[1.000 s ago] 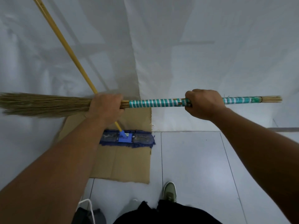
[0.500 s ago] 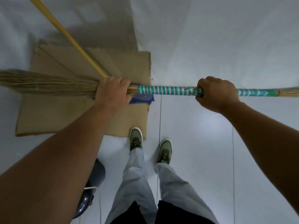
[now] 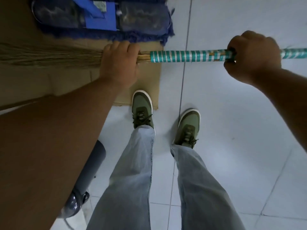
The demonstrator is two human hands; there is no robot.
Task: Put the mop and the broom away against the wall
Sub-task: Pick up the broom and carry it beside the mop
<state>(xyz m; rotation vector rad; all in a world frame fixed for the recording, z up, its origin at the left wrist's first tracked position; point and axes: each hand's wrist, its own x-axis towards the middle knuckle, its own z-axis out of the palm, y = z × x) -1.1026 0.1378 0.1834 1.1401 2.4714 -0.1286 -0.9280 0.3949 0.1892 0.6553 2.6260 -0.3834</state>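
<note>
Looking straight down through the head camera, I saw the person's legs in pale blue jeans [image 3: 132, 171] nearest the lens, ending in two olive green shoes [image 3: 142, 110] on a white tiled floor [image 3: 232, 130]. The toe of the left shoe rested on the near edge of a flat sheet of brown cardboard [image 3: 49, 77]; the other shoe stood on bare tile. Under the left forearm, partly hidden by it, lay a dark grey rounded object [image 3: 88, 173] that I could not identify.

Beyond the shoes, both hands held the broom [image 3: 187, 55] level, running straight across the view. The left hand [image 3: 119, 63] was clamped over the spot where the straw bristles meet the handle, and the blurred bristles fanned away from its outer side toward the frame edge. The right hand [image 3: 252, 57] was closed in a fist around the handle, which was wrapped in teal and silver striped tape. The taped length showed between the two hands and ran on past the outer side of the right hand, out of view.

Just beyond the left hand, farther from the person, the mop [image 3: 103, 19] lay with its flat dark blue fringed head on the cardboard. A bright blue bracket sat at the middle of the head, and the base of its handle rose from there out of the frame. The broom was held above the cardboard and tile, apart from the mop.
</note>
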